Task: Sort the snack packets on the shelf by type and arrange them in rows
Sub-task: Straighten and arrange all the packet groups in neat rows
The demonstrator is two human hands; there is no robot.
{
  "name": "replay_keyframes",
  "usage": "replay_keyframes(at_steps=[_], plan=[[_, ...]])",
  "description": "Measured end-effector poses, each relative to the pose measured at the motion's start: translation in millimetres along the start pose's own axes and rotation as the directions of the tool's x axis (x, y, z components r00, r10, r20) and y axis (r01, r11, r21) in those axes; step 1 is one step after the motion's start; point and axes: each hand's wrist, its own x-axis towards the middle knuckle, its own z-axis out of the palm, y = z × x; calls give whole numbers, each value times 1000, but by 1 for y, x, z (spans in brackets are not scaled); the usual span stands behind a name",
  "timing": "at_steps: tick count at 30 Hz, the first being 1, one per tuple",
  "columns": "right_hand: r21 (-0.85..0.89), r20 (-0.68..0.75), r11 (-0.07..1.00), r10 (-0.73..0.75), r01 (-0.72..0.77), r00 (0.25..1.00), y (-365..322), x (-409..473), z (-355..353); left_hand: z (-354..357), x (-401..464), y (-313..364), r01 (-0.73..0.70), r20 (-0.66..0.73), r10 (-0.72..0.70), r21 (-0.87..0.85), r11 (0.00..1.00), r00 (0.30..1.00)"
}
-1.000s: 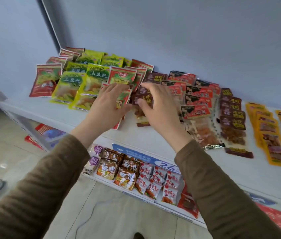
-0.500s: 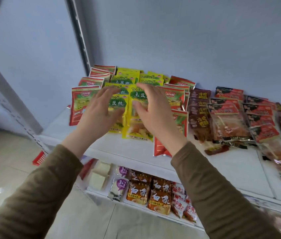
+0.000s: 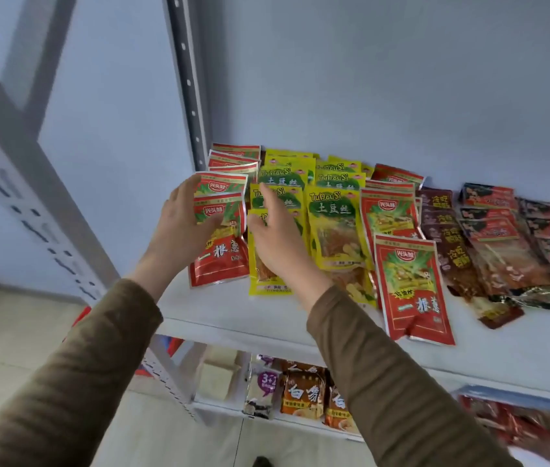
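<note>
Where the white shelf [image 3: 233, 318] meets the grey wall, its flat painted board carries glossy foil packets in overlapping rows. The red packets [image 3: 411, 284] are long rectangles with crimped ends, a green panel near the top and white lettering low down; one row lies at the left end, another just right of the yellow ones, with one red packet set forward near the front edge. The yellow packets [image 3: 332, 224] lie between, with green headers and clear windows showing pale strips. Dark brown packets [image 3: 445, 237] and red-black packets [image 3: 492, 237] fill the right side, crinkled and partly see-through. A perforated grey upright [image 3: 186, 79] stands at the back left corner. The lower shelf [image 3: 219, 411] holds orange packets [image 3: 302, 394], blurred. The left hand [image 3: 179, 227], in a brown sleeve, grasps the front red packet of the left row by its left edge, thumb across its face. The right hand [image 3: 277, 237] rests on a yellow packet, fingers bent at its upper edge; whether it grips cannot be told.
</note>
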Motion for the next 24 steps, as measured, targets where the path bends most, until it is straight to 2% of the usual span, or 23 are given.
replay_keyframes(at_steps=[4, 7, 13, 20, 24], plan=[[159, -37, 983, 97, -90, 995, 1, 26, 25, 14, 18, -19, 218, 66, -211, -116, 969, 975], [237, -27, 962, 148, -138, 989, 3, 41, 41, 23, 27, -33, 264, 104, -253, -121, 957, 962], [324, -9, 930, 189, -176, 982, 2, 59, 58, 33, 42, -55, 185, 50, -181, -98, 978, 982], [399, -81, 881, 310, -254, 947, 7, 74, 48, 36, 42, -58, 106, 93, -92, -152, 983, 991], [419, -77, 863, 343, -282, 936, 12, 79, 44, 29, 36, -49, 82, 121, -63, -159, 984, 991]])
